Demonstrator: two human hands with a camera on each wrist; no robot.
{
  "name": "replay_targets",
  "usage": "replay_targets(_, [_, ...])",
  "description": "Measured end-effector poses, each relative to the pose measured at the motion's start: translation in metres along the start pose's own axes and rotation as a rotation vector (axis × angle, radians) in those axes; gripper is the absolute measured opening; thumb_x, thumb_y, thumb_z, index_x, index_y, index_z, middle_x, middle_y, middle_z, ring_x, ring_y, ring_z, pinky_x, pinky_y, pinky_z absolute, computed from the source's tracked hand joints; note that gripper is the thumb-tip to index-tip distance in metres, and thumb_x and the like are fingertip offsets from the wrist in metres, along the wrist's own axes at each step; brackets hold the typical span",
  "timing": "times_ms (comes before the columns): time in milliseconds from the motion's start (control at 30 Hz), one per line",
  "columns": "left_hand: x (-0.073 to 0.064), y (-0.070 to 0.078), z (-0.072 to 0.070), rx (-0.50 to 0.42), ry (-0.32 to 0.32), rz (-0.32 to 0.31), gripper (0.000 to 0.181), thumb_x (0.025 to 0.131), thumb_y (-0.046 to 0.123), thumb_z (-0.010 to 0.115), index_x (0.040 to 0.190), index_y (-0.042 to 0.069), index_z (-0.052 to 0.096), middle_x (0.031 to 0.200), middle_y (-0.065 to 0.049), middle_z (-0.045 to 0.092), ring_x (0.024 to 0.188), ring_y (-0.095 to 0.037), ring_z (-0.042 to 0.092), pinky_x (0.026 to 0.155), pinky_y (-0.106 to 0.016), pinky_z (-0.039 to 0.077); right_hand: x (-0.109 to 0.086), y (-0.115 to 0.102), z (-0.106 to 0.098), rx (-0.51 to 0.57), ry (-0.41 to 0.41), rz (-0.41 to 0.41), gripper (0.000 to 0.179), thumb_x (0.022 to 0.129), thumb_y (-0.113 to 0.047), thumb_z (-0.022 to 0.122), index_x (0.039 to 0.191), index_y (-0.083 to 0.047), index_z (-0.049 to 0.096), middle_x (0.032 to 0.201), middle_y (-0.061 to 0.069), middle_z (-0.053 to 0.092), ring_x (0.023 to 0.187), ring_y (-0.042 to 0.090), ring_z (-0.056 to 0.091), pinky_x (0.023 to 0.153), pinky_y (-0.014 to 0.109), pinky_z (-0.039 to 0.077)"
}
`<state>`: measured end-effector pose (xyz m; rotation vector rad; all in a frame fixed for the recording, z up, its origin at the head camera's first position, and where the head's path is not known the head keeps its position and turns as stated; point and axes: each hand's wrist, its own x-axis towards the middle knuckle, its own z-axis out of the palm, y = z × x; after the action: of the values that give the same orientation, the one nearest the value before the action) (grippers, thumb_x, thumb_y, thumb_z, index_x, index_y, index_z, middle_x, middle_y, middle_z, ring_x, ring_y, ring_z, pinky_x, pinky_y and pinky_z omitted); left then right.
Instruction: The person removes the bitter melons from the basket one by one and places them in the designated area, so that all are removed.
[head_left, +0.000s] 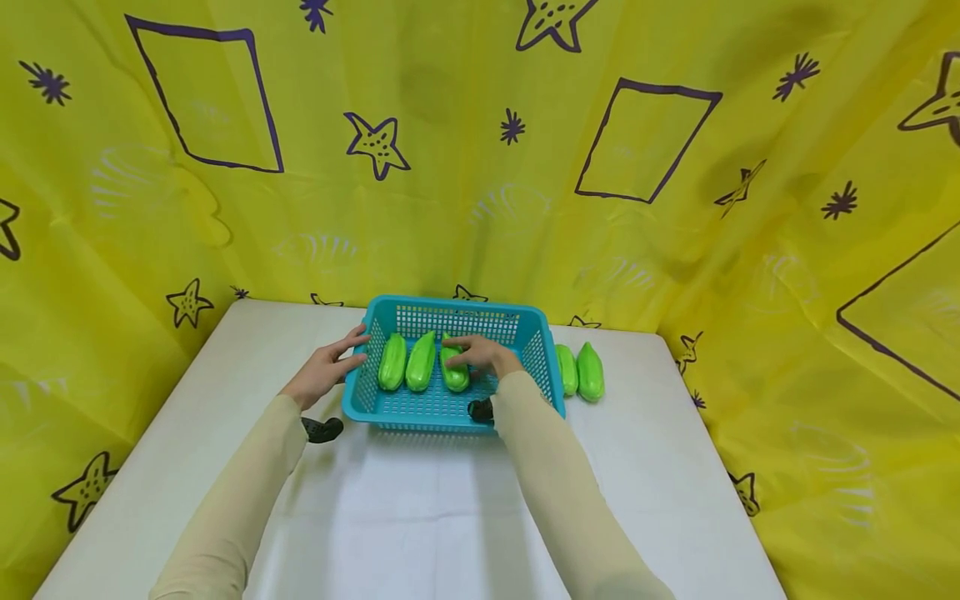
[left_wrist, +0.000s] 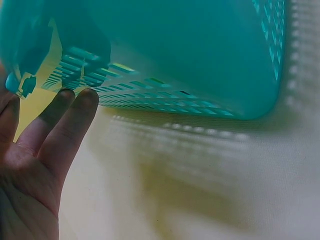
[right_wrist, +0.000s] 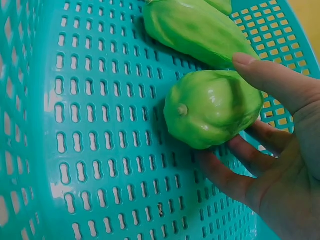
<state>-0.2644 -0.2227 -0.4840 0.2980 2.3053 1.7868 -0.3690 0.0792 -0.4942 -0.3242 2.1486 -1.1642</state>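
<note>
A turquoise plastic basket [head_left: 450,423] with perforated walls stands on the white table. Three bright green, ridged, gourd-like vegetables lie in it: a left one [head_left: 392,363], a middle one [head_left: 421,363] and a right one [head_left: 455,380]. My right hand [head_left: 489,355] reaches over the right vegetable. In the right wrist view, its fingers [right_wrist: 225,172] spread along one side of that vegetable, while the thumb appears raised off its surface. At the basket's left side is my left hand [head_left: 321,372], its fingertips [left_wrist: 87,97] against the outer wall with the fingers nearly straight.
Two more green vegetables, a nearer-wall one [head_left: 567,370] and an outer one [head_left: 591,372], lie on the table [head_left: 435,517] just right of the basket. A yellow curtain [head_left: 435,225] with stars and frames drawn on it hangs behind and along both sides.
</note>
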Motion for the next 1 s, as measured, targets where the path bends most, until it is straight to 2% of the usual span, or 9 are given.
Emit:
replay_targets(167, [0.002, -0.002, 0.0, 0.003, 0.006, 0.002, 0.054, 0.104, 0.017, 0.05, 0.152, 0.001, 0.031, 0.164, 0.0, 0.009, 0.147, -0.037, 0.014, 0.105, -0.059, 0.037, 0.0, -0.004, 0.0, -0.029, -0.001, 0.014, 0.063, 0.093, -0.014, 0.068, 0.15, -0.018, 0.042, 0.156, 0.019, 0.028, 0.137, 0.036, 0.037, 0.1, 0.053, 0.046])
replay_targets(400, [0.011, -0.021, -0.004, 0.034, 0.021, 0.009, 0.055, 0.104, 0.023, 0.051, 0.153, 0.008, 0.032, 0.163, 0.008, 0.01, 0.147, -0.035, 0.014, 0.105, -0.06, 0.038, 0.002, -0.003, 0.0, -0.067, 0.001, 0.007, 0.065, 0.092, -0.013, 0.07, 0.15, -0.019, 0.042, 0.156, 0.019, 0.027, 0.138, 0.037, 0.035, 0.099, 0.053, 0.047])
replay_targets(533, [0.014, -0.027, -0.005, 0.04, 0.022, 0.011, 0.056, 0.104, 0.025, 0.051, 0.154, 0.009, 0.032, 0.163, 0.009, 0.01, 0.147, -0.034, 0.014, 0.105, -0.059, 0.038, 0.0, -0.003, 0.001, -0.068, 0.001, 0.012, 0.063, 0.093, -0.011, 0.068, 0.15, -0.02, 0.042, 0.158, 0.016, 0.024, 0.139, 0.037, 0.034, 0.101, 0.053, 0.046])
replay_targets(733, [0.014, -0.029, -0.004, 0.023, 0.024, 0.008, 0.054, 0.105, 0.02, 0.049, 0.154, 0.005, 0.03, 0.164, 0.004, 0.008, 0.147, -0.036, 0.013, 0.105, -0.061, 0.036, -0.006, -0.004, 0.004, -0.074, 0.0, -0.005, 0.058, 0.095, -0.009, 0.065, 0.148, -0.017, 0.045, 0.158, 0.018, 0.023, 0.138, 0.039, 0.033, 0.101, 0.054, 0.044])
replay_targets(1000, [0.012, -0.026, -0.005, 0.025, 0.017, 0.004, 0.057, 0.102, 0.028, 0.053, 0.153, 0.009, 0.034, 0.163, 0.008, 0.011, 0.147, -0.033, 0.015, 0.105, -0.057, 0.039, -0.012, -0.006, 0.004, -0.044, -0.002, 0.005, 0.058, 0.096, -0.009, 0.063, 0.15, -0.016, 0.042, 0.157, 0.021, 0.023, 0.14, 0.039, 0.03, 0.103, 0.055, 0.043])
